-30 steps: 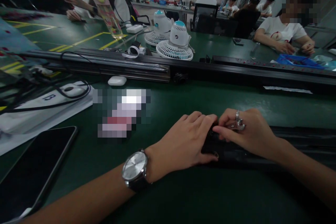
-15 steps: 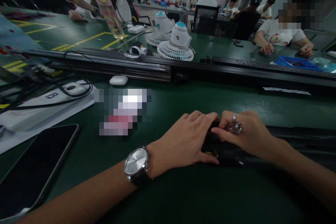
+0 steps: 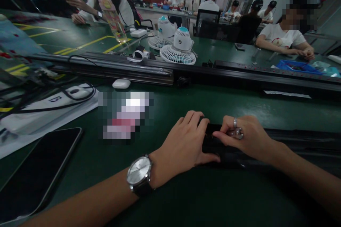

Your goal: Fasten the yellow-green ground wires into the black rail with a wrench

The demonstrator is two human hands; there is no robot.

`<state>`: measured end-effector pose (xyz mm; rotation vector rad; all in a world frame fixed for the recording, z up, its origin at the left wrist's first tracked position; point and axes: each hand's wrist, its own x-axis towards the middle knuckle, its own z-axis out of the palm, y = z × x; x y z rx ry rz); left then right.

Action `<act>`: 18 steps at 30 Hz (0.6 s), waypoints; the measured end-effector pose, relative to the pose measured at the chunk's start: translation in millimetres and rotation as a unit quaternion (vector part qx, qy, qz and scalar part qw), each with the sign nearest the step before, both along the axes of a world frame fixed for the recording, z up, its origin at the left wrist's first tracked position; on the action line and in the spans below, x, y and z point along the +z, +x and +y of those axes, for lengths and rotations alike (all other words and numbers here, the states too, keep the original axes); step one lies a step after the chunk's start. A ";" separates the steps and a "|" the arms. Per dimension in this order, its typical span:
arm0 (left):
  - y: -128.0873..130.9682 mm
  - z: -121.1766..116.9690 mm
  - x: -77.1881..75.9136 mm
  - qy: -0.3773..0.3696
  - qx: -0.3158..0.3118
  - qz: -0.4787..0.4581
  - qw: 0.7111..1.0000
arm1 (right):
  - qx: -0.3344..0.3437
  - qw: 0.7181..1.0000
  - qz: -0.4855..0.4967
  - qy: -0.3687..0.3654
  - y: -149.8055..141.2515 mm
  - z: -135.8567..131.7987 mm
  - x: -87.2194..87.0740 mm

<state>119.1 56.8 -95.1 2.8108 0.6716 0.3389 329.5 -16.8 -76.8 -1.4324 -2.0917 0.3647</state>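
Observation:
A long black bar (image 3: 298, 142) lies across the table in front of me, running off to the right. My left hand (image 3: 186, 138) is wrapped round its left end, with the thumb along the near side and the fingers over the far side. In my right hand (image 3: 246, 134), closed just above the bar, is a small silver wrench (image 3: 239, 133). Only its jawed end shows past my curled fingers; the other end is hidden near the bar's end. The fingertips of my right hand are close to the top of the bar.
A dark phone (image 3: 39, 173) lies at left beside a white power strip (image 3: 48, 106) with black cables. A white earphone case (image 3: 121, 84) sits behind a blurred-out object. Black rails (image 3: 239, 74) cross the table. Beyond are two white fans (image 3: 178, 49), a blue tray (image 3: 295, 67) and seated people.
My left hand has shifted slightly left and its fingers have spread a little, baring more of the bar's end. My right hand stays closed on the wrench, moved slightly. The view has tilted a little.

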 end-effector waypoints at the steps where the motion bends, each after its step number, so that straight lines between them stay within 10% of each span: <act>1: 0.1 -0.1 1.1 -0.007 -0.001 0.008 1.000 | -0.002 1.000 0.001 -0.001 0.2 -0.1 -0.3; 18: 1.3 4.8 -1.5 0.001 -0.032 0.012 0.999 | -0.013 1.000 -0.016 0.018 3.9 -0.6 -3.2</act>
